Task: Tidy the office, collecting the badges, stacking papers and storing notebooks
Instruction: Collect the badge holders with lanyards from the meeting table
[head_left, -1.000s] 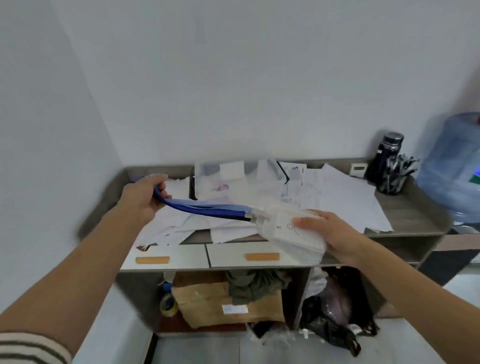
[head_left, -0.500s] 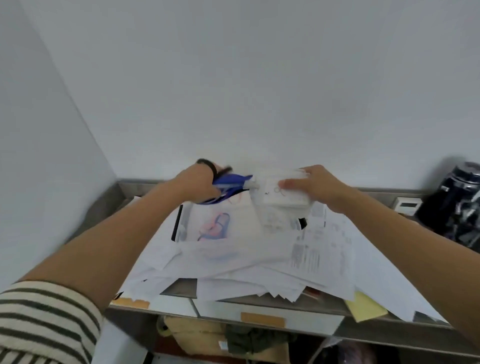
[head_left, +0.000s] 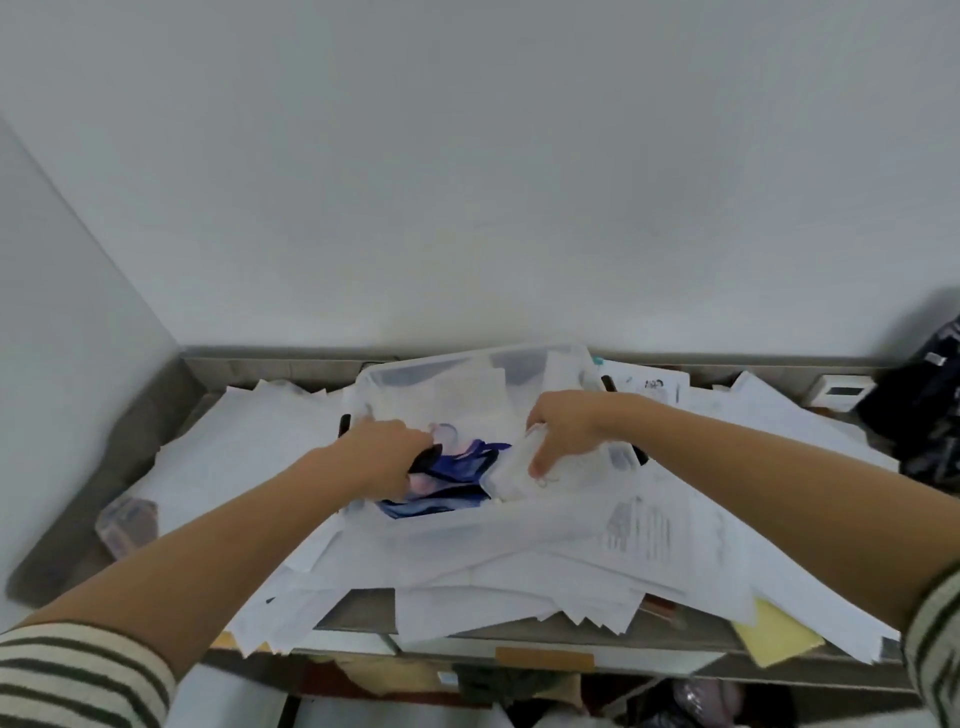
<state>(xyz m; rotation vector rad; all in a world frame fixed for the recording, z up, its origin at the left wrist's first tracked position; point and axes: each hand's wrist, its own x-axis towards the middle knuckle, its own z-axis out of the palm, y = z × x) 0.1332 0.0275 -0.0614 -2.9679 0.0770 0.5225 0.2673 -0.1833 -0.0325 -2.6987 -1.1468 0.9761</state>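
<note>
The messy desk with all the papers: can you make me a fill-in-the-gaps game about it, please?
1. The left hand grips lanyards that are coloured ____.
2. The right hand holds clear badges, and its sleeve has a ____ pattern.
3. The sheet sticking out at the front right of the desk is coloured ____.

Missing words: blue; striped; yellow.

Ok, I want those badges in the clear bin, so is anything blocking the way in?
Nothing visible does. The clear bin has no lid on; the left hand grips the blue lanyards and the right hand holds the badges inside it. Loose papers lie around it.
</note>
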